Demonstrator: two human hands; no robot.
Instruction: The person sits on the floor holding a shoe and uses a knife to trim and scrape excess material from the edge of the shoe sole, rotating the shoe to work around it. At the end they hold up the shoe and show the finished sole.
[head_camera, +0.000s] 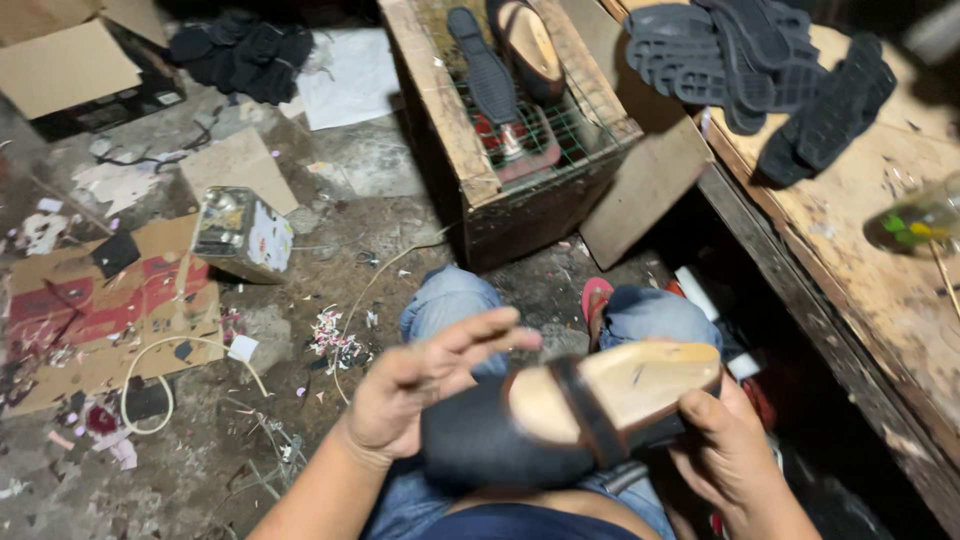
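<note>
Over my lap I hold a sandal (600, 395) with a tan insole, a dark strap and a black sole piece at its near end. My right hand (725, 450) grips the sandal from below at its heel end. My left hand (415, 385) rests against the black end with the fingers spread and stretched out, blurred by motion. My knees in blue jeans (450, 300) show below the sandal.
A wooden crate with a wire grille (560, 135) stands ahead, bearing a black sole and another sandal. A wooden bench (870, 260) at right carries several black soles (740, 55) and a bottle (915, 220). Cardboard (100, 310), a tin box (240, 235), cord and scraps litter the floor.
</note>
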